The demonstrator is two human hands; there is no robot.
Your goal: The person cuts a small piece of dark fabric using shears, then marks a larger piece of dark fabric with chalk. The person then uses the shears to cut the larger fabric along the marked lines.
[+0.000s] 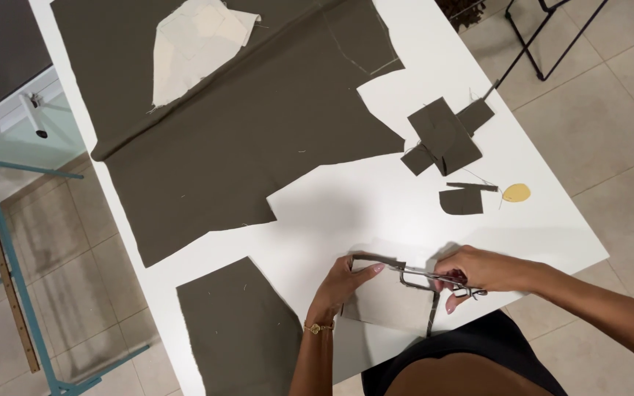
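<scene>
My left hand (pixel 343 282) pinches the left edge of a small beige fabric piece (pixel 394 301) at the near edge of the white table (pixel 376 198), thumb on top and fingers curled under, closed firmly on the cloth. My right hand (pixel 478 270) is closed around the handles of a pair of scissors (pixel 434 279), fingers through the loops. The blades point left toward my left hand and lie along the far edge of the beige piece, where a dark trim strip runs; I cannot tell how far the blades are parted. So the piece sits between my two hands, held on its left and met by the scissors on its far right corner.

Far across the table lies a large dark olive cloth (pixel 243 132) with a cream pattern piece (pixel 192 44) on it. To the near left lies another olive panel (pixel 240 330). To the far right are small olive scraps (pixel 445 136) and a yellow oval chalk (pixel 516 193).
</scene>
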